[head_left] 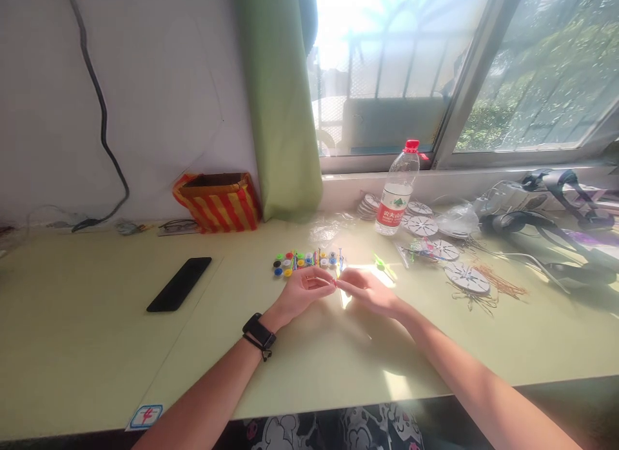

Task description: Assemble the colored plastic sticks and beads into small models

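My left hand (305,293), with a black watch on its wrist, and my right hand (368,291) meet at the fingertips above the table. Both pinch at a tiny reddish piece (334,283), mostly covered by the fingers, so its kind cannot be told. Just behind the hands lie several small round coloured caps (287,264) in rows, with bundles of thin multicoloured strands (316,258) among them. To the right of my right hand rests a bright green propeller-like piece (383,265).
A black phone (180,284) lies left on the pale table (87,347). Behind stands a red-and-yellow striped box (220,202). A water bottle (397,192) stands near the window, with slotted white discs (467,277), wires (503,282) and a black strapped device (536,234) rightward.
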Available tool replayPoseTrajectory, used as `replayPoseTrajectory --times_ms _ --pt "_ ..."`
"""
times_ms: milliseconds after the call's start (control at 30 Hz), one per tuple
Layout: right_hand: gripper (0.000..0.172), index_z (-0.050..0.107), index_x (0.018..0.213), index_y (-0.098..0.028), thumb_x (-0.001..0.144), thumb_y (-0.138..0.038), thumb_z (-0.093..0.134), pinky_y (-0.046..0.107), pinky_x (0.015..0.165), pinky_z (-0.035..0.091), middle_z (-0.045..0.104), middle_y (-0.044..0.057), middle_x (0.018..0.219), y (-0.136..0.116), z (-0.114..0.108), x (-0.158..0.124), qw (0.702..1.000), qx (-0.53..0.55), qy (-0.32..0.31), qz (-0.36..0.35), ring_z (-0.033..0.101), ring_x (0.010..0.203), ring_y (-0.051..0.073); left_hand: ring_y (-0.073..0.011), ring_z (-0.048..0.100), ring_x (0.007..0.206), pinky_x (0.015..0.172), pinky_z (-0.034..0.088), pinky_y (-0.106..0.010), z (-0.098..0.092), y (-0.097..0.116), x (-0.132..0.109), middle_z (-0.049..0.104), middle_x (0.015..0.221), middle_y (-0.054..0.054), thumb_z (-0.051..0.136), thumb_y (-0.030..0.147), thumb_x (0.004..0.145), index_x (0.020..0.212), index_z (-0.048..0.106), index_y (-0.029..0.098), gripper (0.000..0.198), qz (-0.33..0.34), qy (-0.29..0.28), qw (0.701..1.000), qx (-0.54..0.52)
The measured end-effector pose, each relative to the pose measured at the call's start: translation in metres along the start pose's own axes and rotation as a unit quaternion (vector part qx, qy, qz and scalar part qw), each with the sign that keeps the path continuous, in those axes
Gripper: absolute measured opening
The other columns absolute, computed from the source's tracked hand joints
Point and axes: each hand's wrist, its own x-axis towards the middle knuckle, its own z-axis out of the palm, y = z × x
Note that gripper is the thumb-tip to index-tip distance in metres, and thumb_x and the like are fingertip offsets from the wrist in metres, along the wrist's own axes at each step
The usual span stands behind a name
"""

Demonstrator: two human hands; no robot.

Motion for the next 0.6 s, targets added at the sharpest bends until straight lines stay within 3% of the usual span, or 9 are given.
replayPoseTrajectory --times_ms 100,200,333,600 --pt "0.035 0.062 0.081 -0.023 0.095 -0.055 0.059 0.033 0.064 0.045 0.063 0.002 0.075 0.002 -0.006 0.001 1.000 0.012 -0.007 -0.004 0.057 0.069 0.020 -0.0229 0.072 0.095 0.089 0.058 -0.036 0.001 -0.002 0.001 0.075 0.108 -0.009 0.081 0.037 0.082 0.099 0.073 0.018 0.026 0.018 0.014 0.998 0.053" --pt "0.035 0.054 0.072 -0.022 0.095 -0.049 0.056 0.030 0.061 0.039 0.060 0.001 0.068 0.011 -0.024 0.003 0.995 -0.084 0.051 -0.013 0.053 0.064 0.017 -0.0256 0.067 0.102 0.093 0.054 -0.040 0.001 -0.004 0.003 0.073 0.116 -0.008 0.080 0.035 0.083 0.109 0.074 0.023 0.029 0.075 0.073 0.974 0.201" --pt "0.027 0.053 0.068 -0.021 0.089 -0.037 0.057 0.029 0.059 0.030 0.062 0.001 0.067 0.025 -0.050 0.003 0.935 -0.308 0.173 0.042 0.051 0.062 0.016 -0.0298 0.053 0.126 0.114 0.038 -0.047 -0.002 -0.011 0.005 0.068 0.132 -0.007 0.071 0.028 0.089 0.124 0.071 0.026 0.035 0.135 0.103 0.926 0.336" --pt "0.010 0.060 0.074 -0.021 0.081 -0.028 0.058 0.029 0.058 0.023 0.065 0.004 0.069 0.038 -0.062 0.001 0.850 -0.469 0.177 0.160 0.053 0.063 0.018 -0.0368 0.047 0.125 0.113 0.029 -0.056 -0.006 -0.023 0.002 0.050 0.156 -0.008 0.064 0.036 0.094 0.147 0.057 0.031 0.053 0.091 0.046 0.910 0.402"
